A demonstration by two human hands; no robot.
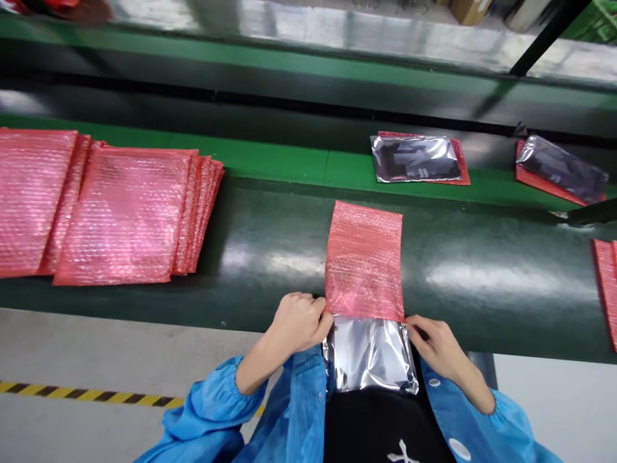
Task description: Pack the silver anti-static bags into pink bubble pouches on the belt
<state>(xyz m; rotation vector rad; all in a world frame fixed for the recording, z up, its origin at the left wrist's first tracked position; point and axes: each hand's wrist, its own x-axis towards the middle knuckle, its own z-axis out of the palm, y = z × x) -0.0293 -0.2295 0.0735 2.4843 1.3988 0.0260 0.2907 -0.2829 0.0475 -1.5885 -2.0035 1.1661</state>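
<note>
A pink bubble-wrap pouch (364, 260) lies on the dark green belt (270, 257) in front of me, its open end toward me. A silver foil bag (370, 355) sticks out of that opening, partly inside the pouch. My left hand (299, 320) pinches the pouch's near left corner, fingers closed. At the near right corner my right hand (436, 344) grips the pouch edge beside the foil bag. Blue sleeves cover both arms.
Stacks of pink bubble pouches (120, 215) lie on the belt at the left. Two foil bags on pink pouches (417, 157) (562, 170) rest further back on the right. Another pink pouch edge (606, 289) shows at far right. Grey floor with a yellow-black stripe (87, 393) lies below.
</note>
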